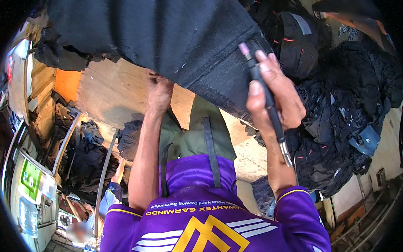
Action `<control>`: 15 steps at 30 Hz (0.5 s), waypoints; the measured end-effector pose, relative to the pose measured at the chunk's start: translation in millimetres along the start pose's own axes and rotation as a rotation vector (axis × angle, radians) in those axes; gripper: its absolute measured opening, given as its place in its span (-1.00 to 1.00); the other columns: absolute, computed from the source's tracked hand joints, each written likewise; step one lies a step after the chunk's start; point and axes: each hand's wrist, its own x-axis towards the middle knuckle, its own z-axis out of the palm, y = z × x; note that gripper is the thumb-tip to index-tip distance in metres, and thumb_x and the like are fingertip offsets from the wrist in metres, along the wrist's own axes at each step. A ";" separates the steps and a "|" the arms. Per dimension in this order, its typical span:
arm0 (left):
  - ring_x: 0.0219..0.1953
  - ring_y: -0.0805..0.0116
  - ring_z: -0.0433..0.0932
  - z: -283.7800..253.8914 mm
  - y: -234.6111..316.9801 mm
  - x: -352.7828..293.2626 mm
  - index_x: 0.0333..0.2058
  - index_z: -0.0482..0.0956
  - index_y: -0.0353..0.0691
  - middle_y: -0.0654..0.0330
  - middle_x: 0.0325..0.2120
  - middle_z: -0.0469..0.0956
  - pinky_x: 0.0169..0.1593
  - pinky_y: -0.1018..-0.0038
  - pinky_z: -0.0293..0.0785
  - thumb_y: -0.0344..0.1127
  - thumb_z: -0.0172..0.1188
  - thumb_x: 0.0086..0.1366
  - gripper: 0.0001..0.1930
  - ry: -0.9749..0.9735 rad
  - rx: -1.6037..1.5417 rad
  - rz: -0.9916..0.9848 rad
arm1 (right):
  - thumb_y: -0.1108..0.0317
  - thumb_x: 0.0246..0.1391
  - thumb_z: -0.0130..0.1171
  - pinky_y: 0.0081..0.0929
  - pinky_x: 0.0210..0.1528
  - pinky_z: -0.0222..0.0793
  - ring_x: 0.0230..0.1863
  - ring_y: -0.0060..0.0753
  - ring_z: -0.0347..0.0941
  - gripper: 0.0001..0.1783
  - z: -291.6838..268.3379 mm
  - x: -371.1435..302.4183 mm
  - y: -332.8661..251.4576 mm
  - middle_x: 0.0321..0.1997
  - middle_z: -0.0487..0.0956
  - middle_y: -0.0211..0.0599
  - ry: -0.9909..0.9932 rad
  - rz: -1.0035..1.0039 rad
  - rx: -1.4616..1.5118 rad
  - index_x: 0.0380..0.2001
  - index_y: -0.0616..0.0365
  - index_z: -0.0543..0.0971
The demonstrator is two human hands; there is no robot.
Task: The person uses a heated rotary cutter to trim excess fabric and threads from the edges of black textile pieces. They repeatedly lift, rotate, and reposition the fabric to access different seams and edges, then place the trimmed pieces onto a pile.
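Dark denim cloth, with a stitched seam along its right side, is spread across the top of the view. My left hand is closed at its near edge, gripping the cloth; the fingertips are partly hidden under it. In my right hand is a slim black rotary grinder. Its small pink grinding stone points up and to the left, over or close by the seam at the cloth's right edge. Whether the stone touches the cloth I cannot tell.
A large heap of dark garments fills the right side. Beneath the cloth lies a wooden board. More dark clothes are piled at the left. Another person is at the lower left, near a green tray and a clear water bottle.
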 end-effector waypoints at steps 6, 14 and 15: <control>0.18 0.31 0.63 -1.7 71.5 -20.1 0.25 0.55 -0.35 0.12 0.17 0.69 0.27 0.29 0.56 -0.45 0.41 0.39 -0.52 -0.205 0.493 -0.181 | -0.04 0.68 -0.12 -0.14 0.47 0.52 0.23 -0.01 0.71 -0.40 -17.2 21.9 -10.8 0.19 0.70 0.16 0.367 0.406 0.181 0.22 0.37 0.53; 0.57 -0.22 0.20 -25.0 281.0 22.0 0.55 0.18 -0.36 -0.28 0.54 0.18 0.57 -0.01 0.19 -0.07 0.56 0.33 0.01 0.427 0.959 0.661 | 0.24 0.09 0.63 -0.17 0.15 0.56 0.06 0.02 0.71 -0.52 34.6 77.6 -70.5 0.00 0.75 -0.04 0.282 0.223 -0.003 0.02 0.15 0.67; 0.57 -0.28 0.16 -19.0 297.5 50.1 0.53 0.17 -0.45 -0.30 0.53 0.20 0.62 -0.02 0.07 0.07 0.58 0.27 0.09 0.433 1.098 0.852 | 0.28 0.11 0.60 -0.17 0.15 0.56 0.04 0.03 0.71 -0.55 46.6 78.2 -75.2 0.00 0.75 -0.05 0.263 0.280 -0.060 0.01 0.15 0.67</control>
